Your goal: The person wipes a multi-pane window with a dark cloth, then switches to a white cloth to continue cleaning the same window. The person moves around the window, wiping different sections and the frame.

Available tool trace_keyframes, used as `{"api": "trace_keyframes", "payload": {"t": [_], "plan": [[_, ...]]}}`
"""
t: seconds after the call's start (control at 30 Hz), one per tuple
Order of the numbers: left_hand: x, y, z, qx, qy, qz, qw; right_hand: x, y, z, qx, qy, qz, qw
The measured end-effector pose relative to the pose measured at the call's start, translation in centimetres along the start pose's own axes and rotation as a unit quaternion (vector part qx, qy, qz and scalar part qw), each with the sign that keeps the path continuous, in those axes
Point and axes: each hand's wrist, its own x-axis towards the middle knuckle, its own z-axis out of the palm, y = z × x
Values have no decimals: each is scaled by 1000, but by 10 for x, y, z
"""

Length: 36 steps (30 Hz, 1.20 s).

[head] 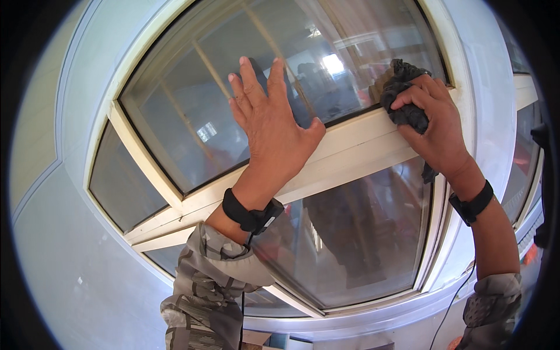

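Note:
My left hand (273, 118) has its fingers spread over the lower part of the upper window pane (175, 109), with nothing in it; whether it touches the glass I cannot tell. At the right, my right hand (437, 118) grips a crumpled dark grey cloth (404, 98). The cloth lies at the lower right corner of this pane, by the cream window frame (358, 131). A loose end of it hangs below the hand. Both wrists wear black straps with small devices. The glass shows reflections.
Below the crossbar is a lower window pane (363, 236). Narrower panes stand at the left, one of them a side pane (124, 179). A pale wall (87, 262) borders the window. A thin black cable (453, 297) hangs at the lower right, and another window (523, 153) shows at the right edge.

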Motion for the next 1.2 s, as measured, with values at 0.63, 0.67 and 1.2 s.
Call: {"api": "trace_keyframes", "payload": {"t": [0.63,0.67,1.2], "plan": [[20,-37,5,45,41,26,998,-2,10,3,1,20,-34,999],[18,-35,5,46,32,32,998,-3,10,4,-6,22,-28,999],[29,-31,4,72,14,63,995,-5,10,7,-22,22,-32,999]]}}
